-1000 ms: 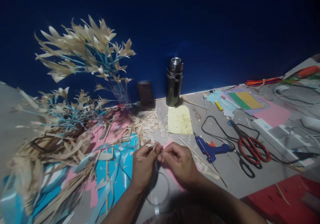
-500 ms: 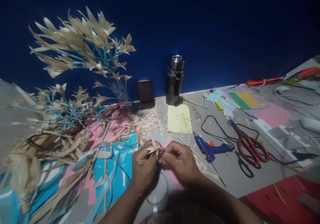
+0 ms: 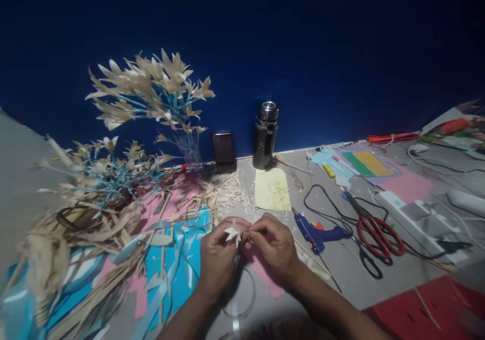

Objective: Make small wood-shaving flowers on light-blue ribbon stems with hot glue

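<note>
Between the fingers of my left hand (image 3: 216, 256) is a small cream flower (image 3: 234, 233) with pointed petals, made of dried husk-like material. My right hand (image 3: 276, 246) is closed in a pinch beside it, its fingertips meeting those of the left at the flower's base. What the right fingertips pinch is too small to make out. Under the hands lie a strip of pink paper (image 3: 265, 274) and a thin loop of wire or cord (image 3: 248, 299). To the right of my right hand rests a blue glue gun (image 3: 318, 233).
Red-handled scissors (image 3: 379, 236) and a white power strip (image 3: 420, 224) lie at right. A thermos (image 3: 265, 138) and a phone (image 3: 224, 153) stand by the blue wall. Husk flowers (image 3: 151, 87) on blue stems, dried husks (image 3: 45, 264) and light-blue ribbon (image 3: 172, 274) fill the left.
The camera view has tilted, so the background sits lower in the picture. The flower has turned slightly in my left fingers; both hands stay together in the same place.
</note>
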A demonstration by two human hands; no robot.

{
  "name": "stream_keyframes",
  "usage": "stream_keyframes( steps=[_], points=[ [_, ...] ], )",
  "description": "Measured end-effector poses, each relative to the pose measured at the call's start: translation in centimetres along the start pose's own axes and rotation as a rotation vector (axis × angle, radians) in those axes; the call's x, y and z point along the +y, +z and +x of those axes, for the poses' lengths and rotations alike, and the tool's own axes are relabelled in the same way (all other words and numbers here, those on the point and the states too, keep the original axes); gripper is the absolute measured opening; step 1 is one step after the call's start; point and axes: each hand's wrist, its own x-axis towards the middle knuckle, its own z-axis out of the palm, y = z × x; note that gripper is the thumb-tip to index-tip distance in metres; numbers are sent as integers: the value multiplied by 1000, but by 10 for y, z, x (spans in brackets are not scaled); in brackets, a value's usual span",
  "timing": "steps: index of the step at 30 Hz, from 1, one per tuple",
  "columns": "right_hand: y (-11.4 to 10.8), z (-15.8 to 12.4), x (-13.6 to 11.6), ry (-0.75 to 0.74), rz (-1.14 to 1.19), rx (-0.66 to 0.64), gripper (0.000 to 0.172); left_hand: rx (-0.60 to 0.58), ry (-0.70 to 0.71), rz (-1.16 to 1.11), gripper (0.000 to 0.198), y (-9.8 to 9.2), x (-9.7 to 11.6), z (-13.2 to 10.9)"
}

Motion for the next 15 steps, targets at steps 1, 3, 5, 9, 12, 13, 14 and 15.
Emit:
stream_keyframes(
  steps=[1,3,5,9,12,13,14,15],
  points=[
    [1,-1,0,0,-2,-5,13,-1,40,26,9,0,0,-1],
    [1,-2,0,-4,0,-14,8,-1,109,68,11,-1,2,-2],
    [1,-2,-1,-47,4,-21,9,-12,146,80,15,0,4,-4],
    [-1,0,-2,-170,11,-32,17,-89,75,12,21,2,9,-3],
    [-2,0,-2,-205,25,-38,19,-179,25,-39,27,0,7,1],
    [-2,0,-2,-191,31,-40,19,-193,19,-47,27,-2,5,2],
    [-2,0,-1,-166,35,-42,18,-196,15,-48,27,-4,3,3],
    [-2,0,0,-139,41,-44,16,-188,11,-42,25,-5,1,4]
  ],
)
